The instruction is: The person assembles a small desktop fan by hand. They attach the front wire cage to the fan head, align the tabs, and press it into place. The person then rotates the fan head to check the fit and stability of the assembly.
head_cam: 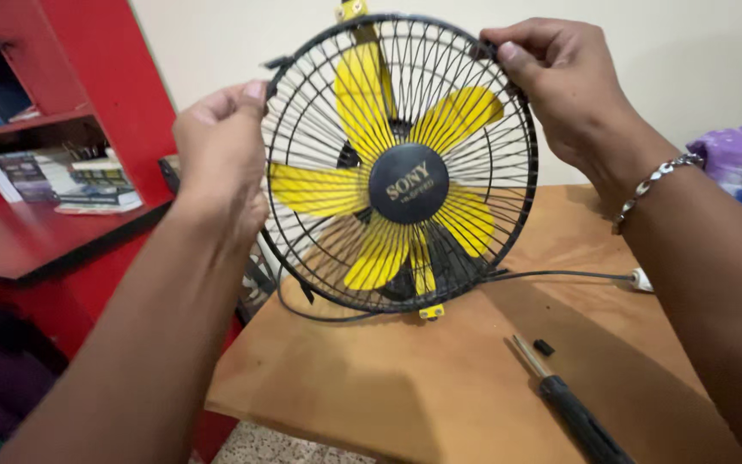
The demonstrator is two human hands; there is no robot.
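Centre frame, the fan stands upright facing us above the tabletop; left hand and right hand pinch opposite sides of its rim.

At frame centre a fan stands on the table, the left hand at its left rim and the right hand at its upper right. A screwdriver lies on the table at lower right. Shelves with books fill the upper left.

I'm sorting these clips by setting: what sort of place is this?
Likely a room at home, used for a small repair: a red bookshelf stacked with books, a wooden table with a screwdriver, and both hands gripping a fan.
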